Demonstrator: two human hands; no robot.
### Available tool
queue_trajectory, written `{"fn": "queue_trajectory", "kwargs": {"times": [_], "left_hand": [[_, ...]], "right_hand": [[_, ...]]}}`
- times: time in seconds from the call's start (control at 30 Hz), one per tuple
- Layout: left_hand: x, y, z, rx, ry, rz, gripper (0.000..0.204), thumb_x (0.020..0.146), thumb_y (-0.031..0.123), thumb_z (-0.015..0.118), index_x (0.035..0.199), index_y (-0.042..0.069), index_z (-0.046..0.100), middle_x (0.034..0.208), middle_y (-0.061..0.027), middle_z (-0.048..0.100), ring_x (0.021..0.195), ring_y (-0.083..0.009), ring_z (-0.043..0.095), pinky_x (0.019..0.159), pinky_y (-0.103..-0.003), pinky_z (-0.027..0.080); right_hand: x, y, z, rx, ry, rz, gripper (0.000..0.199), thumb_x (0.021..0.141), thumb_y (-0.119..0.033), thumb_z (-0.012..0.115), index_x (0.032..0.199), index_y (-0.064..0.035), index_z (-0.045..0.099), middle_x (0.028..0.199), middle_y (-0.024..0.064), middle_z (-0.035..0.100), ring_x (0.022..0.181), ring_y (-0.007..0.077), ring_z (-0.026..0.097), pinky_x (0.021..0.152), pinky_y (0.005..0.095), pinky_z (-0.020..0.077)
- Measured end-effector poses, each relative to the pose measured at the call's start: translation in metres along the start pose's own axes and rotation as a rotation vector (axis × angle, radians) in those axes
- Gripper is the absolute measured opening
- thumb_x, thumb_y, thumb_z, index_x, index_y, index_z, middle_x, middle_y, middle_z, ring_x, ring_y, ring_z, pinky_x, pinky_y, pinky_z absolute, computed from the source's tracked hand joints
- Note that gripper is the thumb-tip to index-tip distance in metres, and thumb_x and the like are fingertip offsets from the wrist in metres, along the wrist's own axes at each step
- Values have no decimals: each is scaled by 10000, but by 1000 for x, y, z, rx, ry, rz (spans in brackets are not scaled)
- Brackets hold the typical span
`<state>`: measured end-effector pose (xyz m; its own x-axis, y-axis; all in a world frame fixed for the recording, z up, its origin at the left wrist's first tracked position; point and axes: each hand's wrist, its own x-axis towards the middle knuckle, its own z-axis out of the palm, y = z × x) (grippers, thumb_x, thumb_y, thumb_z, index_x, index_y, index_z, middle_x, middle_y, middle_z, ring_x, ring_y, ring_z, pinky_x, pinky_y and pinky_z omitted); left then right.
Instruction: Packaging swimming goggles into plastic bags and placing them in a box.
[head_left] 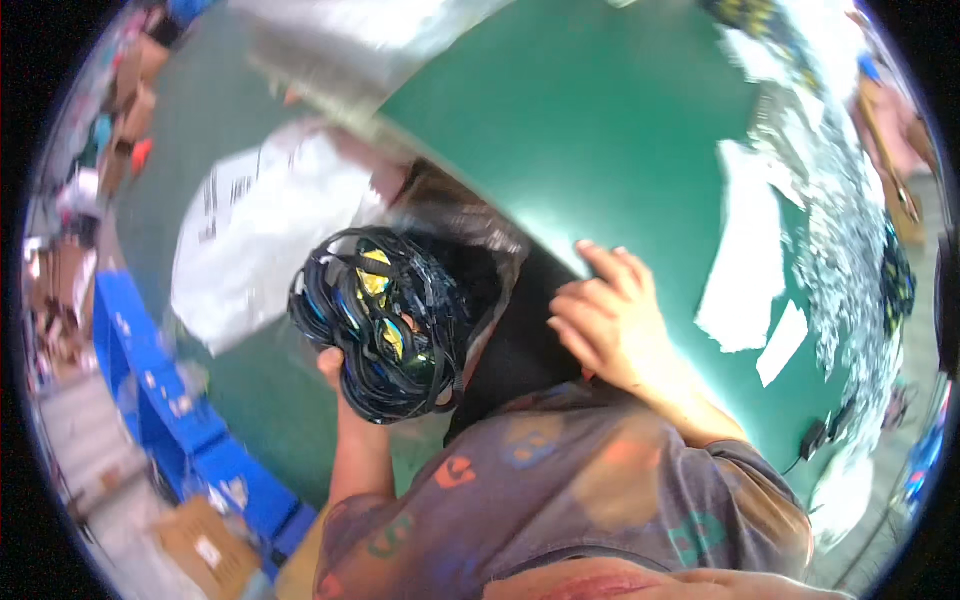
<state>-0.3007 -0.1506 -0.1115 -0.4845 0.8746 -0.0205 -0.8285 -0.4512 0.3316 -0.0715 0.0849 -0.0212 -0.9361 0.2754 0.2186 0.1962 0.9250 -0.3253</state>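
My left hand [332, 366] is wrapped from below around a bundle of what look like swim goggles [385, 325], with black straps and frames and shiny gold lenses. Only its thumb shows clearly; the bundle hides the other fingers. Behind the goggles, on their right side, is a clear plastic bag [505, 245]; whether the bundle is partly inside it I cannot tell. My right hand [610, 320] is empty, its fingers apart, at the edge of the green table [600, 130].
A large white plastic package [265, 220] with printed labels lies on the left green surface. Blue bins [195, 420] line the lower left, near a cardboard box [207, 548]. White paper pieces [743, 250] and a heap of crinkled clear plastic packets [835, 220] lie on the right.
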Motion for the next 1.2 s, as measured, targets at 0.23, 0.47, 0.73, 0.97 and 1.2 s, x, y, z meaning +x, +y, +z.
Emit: {"fn": "queue_trajectory", "kwargs": {"times": [0.23,0.47,0.73,0.97,1.2], "left_hand": [[157,-29,195,471,44,-219,556,935,387,614,1356,28,565,1274,-134,664,1127,-274,663,1004,-438,528],[371,-166,190,369,44,-332,471,946,292,709,1319,41,571,1289,-140,639,1136,-312,644,1010,-484,504],[317,-185,280,796,58,-89,338,1003,274,602,1196,-3,584,1129,-123,636,911,-225,614,834,-381,522],[107,-115,69,1151,-10,626,217,1048,104,520,1167,-33,638,1087,-113,716,1002,-180,662,922,-324,524],[-120,-109,-227,932,1133,23,230,999,191,656,1138,20,722,922,-53,721,793,-121,661,702,-252,527]], "right_hand": [[-19,-1,-3,26,117,-48,183,853,-225,752,997,-118,721,1020,38,645,1334,314,503,1094,545,394],[-25,-1,-4,-8,145,-86,171,856,-234,742,981,-121,715,1003,38,637,1336,315,496,1094,532,402],[-29,4,2,92,142,-118,162,845,-233,727,943,-106,707,948,71,602,1302,341,503,1087,538,396],[-16,3,1,24,86,-56,178,831,-215,756,982,-124,729,1029,43,663,1312,321,512,1087,533,380],[-3,-6,16,-48,17,-24,166,827,-176,784,982,-137,738,1079,9,689,1325,313,524,1078,513,389]]}}
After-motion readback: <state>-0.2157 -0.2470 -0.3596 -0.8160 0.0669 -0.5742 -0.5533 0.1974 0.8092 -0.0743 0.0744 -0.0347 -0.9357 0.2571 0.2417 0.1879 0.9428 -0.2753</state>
